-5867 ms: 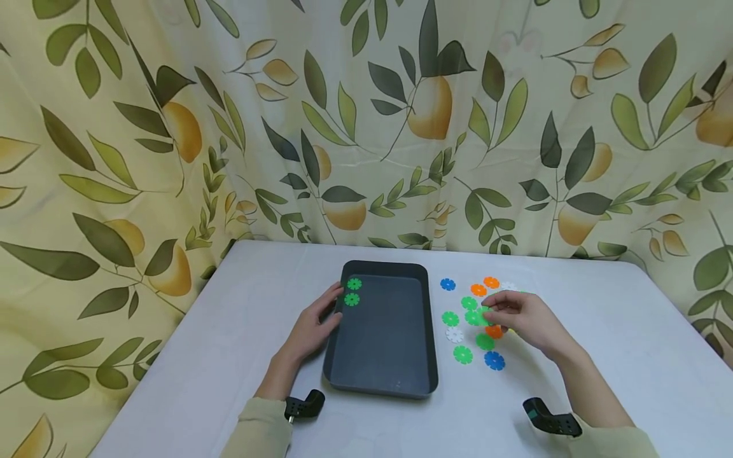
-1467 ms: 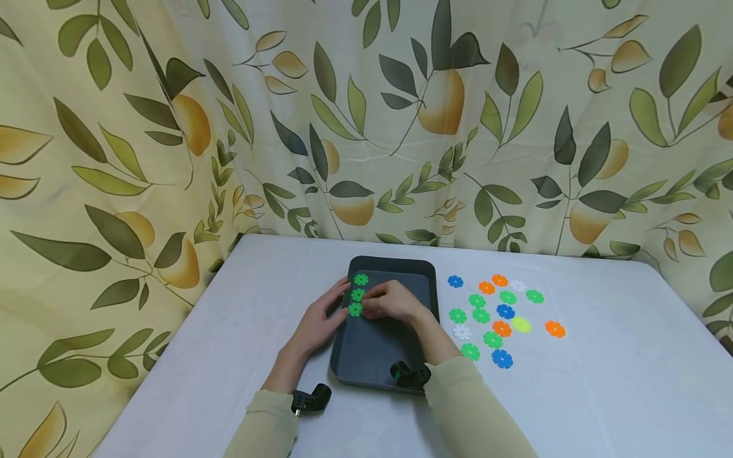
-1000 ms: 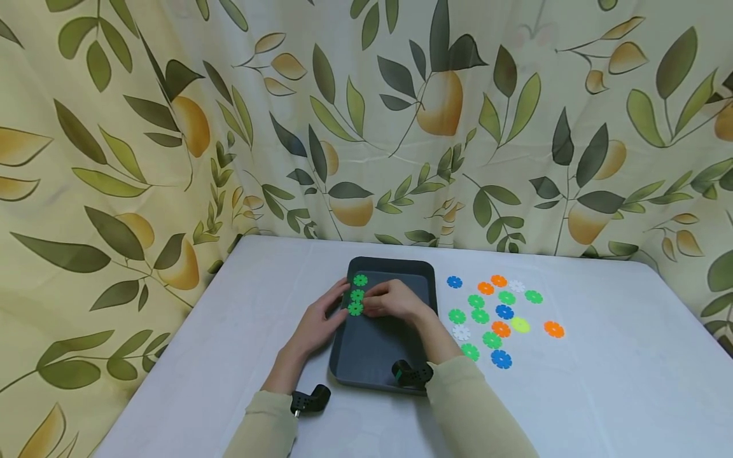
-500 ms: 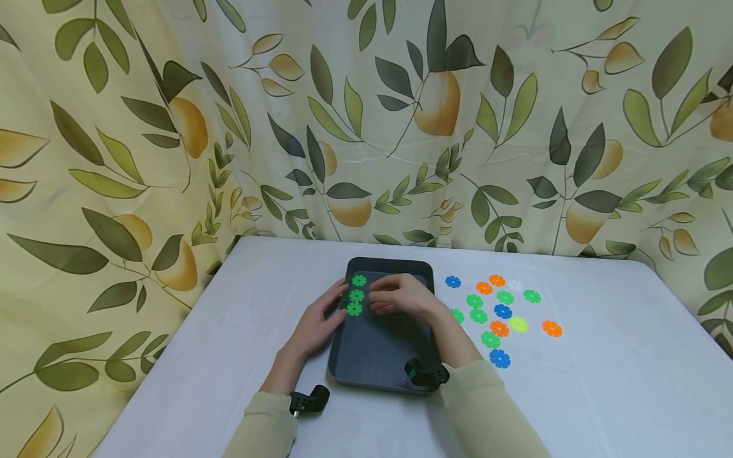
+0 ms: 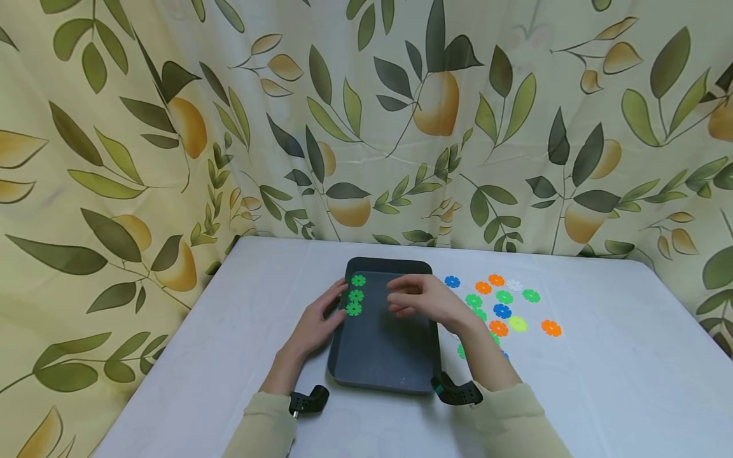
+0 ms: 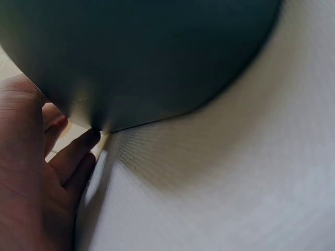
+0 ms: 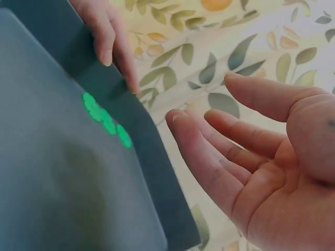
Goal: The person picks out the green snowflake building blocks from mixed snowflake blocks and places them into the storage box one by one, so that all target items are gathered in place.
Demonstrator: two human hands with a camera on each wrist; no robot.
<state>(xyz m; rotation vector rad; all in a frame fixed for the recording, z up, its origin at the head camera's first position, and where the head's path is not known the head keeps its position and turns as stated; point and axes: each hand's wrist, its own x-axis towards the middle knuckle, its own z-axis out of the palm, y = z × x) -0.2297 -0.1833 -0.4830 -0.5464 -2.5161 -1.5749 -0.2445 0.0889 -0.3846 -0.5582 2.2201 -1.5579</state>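
Right hand (image 5: 426, 299): grip slack, fingers loosely extended, holding nothing. The right wrist view shows an empty palm (image 7: 272, 172). The hand hovers above the far right part of the dark grey rectangular plastic tray (image 5: 382, 356), apart from the pieces in it.

Left hand (image 5: 316, 321): fingers straight, resting against the tray's left outer wall. The left wrist view shows fingertips (image 6: 78, 149) touching the wall where it meets the white cloth-covered surface (image 5: 601, 375). No grasp; grip flat.

Three green flower-shaped plastic discs (image 5: 356, 295) lie in a column along the tray's left inner edge, near the far corner and just beside the left fingertips. In the right wrist view they (image 7: 104, 119) appear to touch one another in a row.

On the surface to the right of the tray: a scattered group of flower-shaped discs (image 5: 504, 305) in green, orange, blue, white and yellow-green, partly hidden by the right forearm. One orange disc (image 5: 551, 327) lies a little apart at the right.

Behind the surface hangs a leaf-and-fruit patterned curtain (image 5: 366, 114).
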